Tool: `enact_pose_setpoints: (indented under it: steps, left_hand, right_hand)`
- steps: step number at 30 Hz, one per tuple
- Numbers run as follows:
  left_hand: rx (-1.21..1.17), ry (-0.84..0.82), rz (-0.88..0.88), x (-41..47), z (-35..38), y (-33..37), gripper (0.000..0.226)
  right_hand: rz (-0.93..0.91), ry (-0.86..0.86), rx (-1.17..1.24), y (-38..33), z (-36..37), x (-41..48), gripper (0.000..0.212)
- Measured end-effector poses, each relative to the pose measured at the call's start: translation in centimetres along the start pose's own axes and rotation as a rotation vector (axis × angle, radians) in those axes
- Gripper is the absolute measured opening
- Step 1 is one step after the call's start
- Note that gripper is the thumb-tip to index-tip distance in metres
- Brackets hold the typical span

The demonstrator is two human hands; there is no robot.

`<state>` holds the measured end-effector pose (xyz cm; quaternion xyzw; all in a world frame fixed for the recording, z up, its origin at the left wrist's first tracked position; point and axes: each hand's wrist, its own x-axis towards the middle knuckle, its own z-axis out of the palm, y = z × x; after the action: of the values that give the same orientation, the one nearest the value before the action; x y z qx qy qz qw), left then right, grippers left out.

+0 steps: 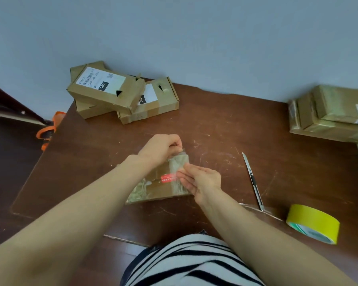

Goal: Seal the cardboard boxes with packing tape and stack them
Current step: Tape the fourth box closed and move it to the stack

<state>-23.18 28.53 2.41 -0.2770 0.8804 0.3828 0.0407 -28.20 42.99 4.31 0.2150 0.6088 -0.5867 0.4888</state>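
Scratched brown wooden table [215, 124] | stacked brown cardboard boxes [105, 89] well beyond left fingers | flat brown cardboard box [157, 189] under both hands | yellow tape roll [312, 221] well right of right fingers | left hand [161, 148] fingers curled, pinching clear tape strip [179, 164] at box's far edge | right hand [201, 180] fingers nearly straight, apparently pressing strip down | silver utility knife [253, 180] near right fingers

The single wide-angle head view looks forward and steeply down from close above the brown table [215, 120], facing the grey wall [194, 38] at its far edge.
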Motion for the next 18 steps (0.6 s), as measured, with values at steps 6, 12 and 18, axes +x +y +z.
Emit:
enact_pose_setpoints:
  steps: [6,12,18]
  left_hand:
    - [0.075,-0.041,0.07,1.2,0.4,-0.6,0.005]
    - [0.076,-0.039,0.109,1.5,0.8,-1.0,0.01]
    - [0.038,-0.043,0.097,1.7,1.1,-1.6,0.01]
  right_hand:
    - [0.002,0.066,0.039,0.7,0.7,0.8,0.011]
    - [0.0,0.077,0.013,0.9,0.6,1.0,0.014]
    - [-0.007,0.064,-0.019,0.9,0.5,1.0,0.012]
